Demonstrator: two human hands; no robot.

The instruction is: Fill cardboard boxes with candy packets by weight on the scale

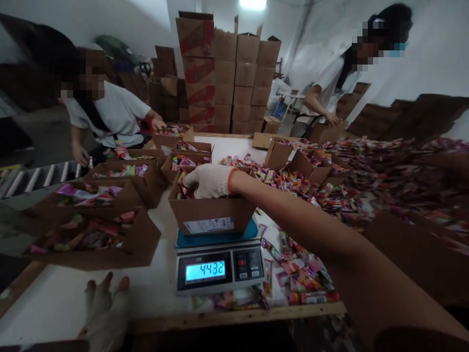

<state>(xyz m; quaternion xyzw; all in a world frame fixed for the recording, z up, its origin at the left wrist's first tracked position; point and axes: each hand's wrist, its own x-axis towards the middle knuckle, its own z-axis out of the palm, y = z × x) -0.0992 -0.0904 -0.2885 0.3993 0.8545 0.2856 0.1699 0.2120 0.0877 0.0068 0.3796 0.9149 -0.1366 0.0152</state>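
A small cardboard box [205, 212] with a white label sits on the blue pan of a digital scale [220, 266], whose lit display reads 443.2. My right hand [210, 180], in a white glove with an orange cuff, reaches over the box rim. Its fingers curl down among wrapped candies [182, 183]; the fingertips are hidden, so I cannot see what they hold. At the lower left, my left hand [106, 313] is open over the table's front edge, fingers spread and bare-tipped in a pale glove, holding nothing. More loose candy packets [300, 276] lie right of the scale.
Filled candy boxes [98, 239] line the left side, beside a roller conveyor [44, 178]. A large candy heap [395, 166] covers the right. Stacked cartons [234, 78] stand behind. One co-worker [110, 112] handles boxes at left; another person [326, 93] stands at the back right.
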